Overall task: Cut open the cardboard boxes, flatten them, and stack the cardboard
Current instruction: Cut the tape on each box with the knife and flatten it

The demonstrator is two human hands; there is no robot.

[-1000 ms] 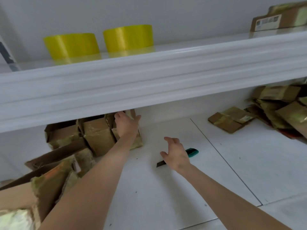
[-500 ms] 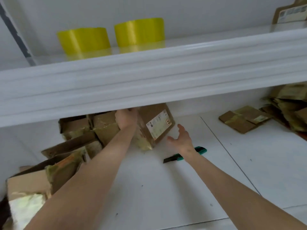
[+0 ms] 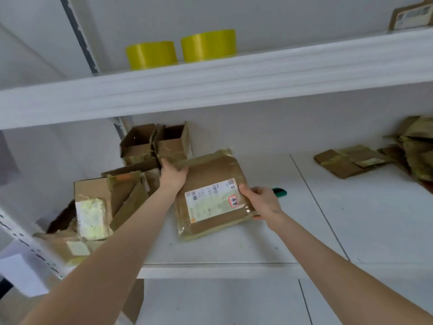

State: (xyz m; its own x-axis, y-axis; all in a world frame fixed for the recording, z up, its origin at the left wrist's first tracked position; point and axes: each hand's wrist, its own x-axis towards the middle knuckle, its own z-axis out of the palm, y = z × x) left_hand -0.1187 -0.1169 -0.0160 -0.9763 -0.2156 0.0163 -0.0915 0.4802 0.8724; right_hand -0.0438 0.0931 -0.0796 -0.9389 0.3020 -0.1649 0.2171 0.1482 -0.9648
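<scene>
While both bare forearms reach in from the bottom corners of the view, the nearest fixed thing is the front lip of the white shelf (image 3: 234, 252), and the taped cardboard box (image 3: 206, 174) lies on it just past that lip. This box is flat and brown, wrapped in glossy yellowish tape, with a white shipping label (image 3: 213, 200) facing up. Whether its far edge is lifted off the board I cannot tell.

The right hand (image 3: 262, 200) grips the box's right edge, thumb on top just beside the label and fingers curled underneath. The left hand (image 3: 173, 175) grips the box's far left corner, its fingers curled over the taped edge.

Just right of the box, partly hidden behind the right hand, a cutter (image 3: 280, 192) shows only its green end. Left of the box sits a loose pile of torn cardboard (image 3: 121, 195), with a pale taped piece (image 3: 91, 219) at its near side.

Behind the box, against the back wall, stand two open boxes (image 3: 138, 141) side by side, touching each other. Well to the right of the box lies a flattened piece (image 3: 346, 163), and beyond that a heap of more flattened cardboard (image 3: 417, 153) at the edge of the view.

Above the box runs an upper shelf (image 3: 234, 76) carrying two yellow tape rolls (image 3: 151, 55) near each other, and far to their right another labelled carton (image 3: 412, 15).
</scene>
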